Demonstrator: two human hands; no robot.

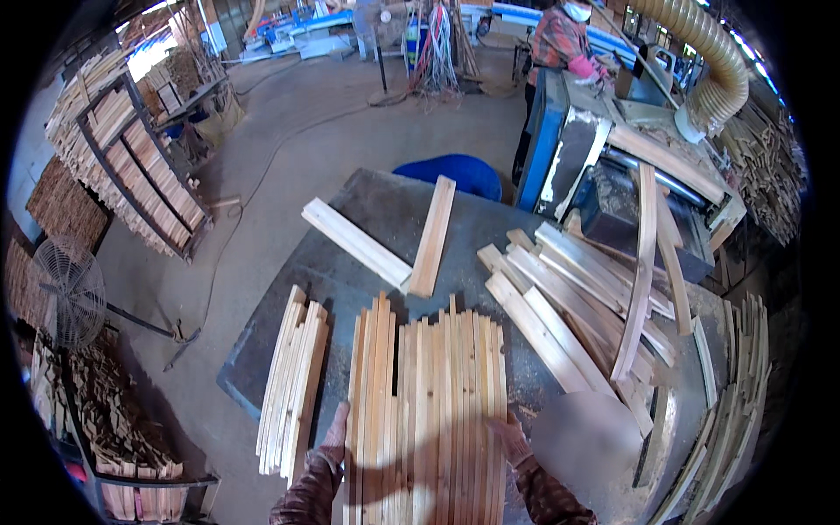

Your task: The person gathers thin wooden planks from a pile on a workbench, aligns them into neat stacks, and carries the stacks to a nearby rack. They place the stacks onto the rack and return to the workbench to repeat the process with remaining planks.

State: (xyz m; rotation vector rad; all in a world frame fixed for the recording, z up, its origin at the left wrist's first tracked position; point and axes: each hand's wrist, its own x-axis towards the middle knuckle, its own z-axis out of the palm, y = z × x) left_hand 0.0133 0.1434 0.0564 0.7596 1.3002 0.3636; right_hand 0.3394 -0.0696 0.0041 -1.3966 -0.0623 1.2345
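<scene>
A wide row of long, narrow wooden strips (pixel 429 385) lies side by side on a dark metal table (pixel 341 236), its far ends uneven. My left hand (pixel 332 433) presses along the left side of the row. Against the right side rests my right hand (pixel 512 437), so the strips are held between both hands. Parts of the fingers are hidden by the wood. Just left of my left hand is a smaller bundle of strips (pixel 293 385). Farther off, two loose boards (pixel 433 236) meet at an angle.
To the right, a jumbled pile of boards (pixel 560 306) lies below a woodworking machine (pixel 630 175) with a ribbed hose (pixel 726 61). A masked person (pixel 560 52) stands behind it. A fan (pixel 70 289) and a rack of stacked wood (pixel 131 157) stand left.
</scene>
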